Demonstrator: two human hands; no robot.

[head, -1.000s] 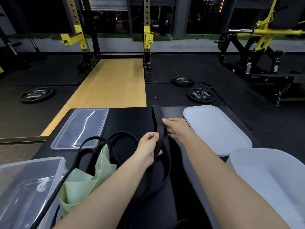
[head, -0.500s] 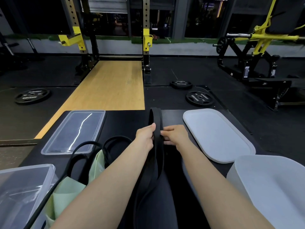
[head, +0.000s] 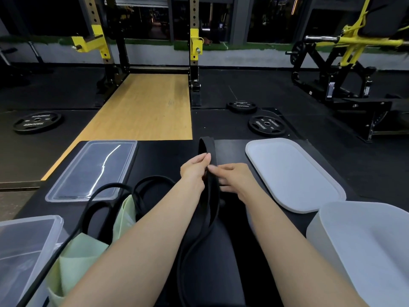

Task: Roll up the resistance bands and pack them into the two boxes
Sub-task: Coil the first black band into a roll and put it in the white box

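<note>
Pinching the wide black resistance band at mid-table, the left hand holds it while the right hand seems, through blur, to pinch it too. If either grip slackens, the springy band may flatten before rolling starts.

both hands, left hand and right hand, pinch the wide black band over the black mat.
</note>
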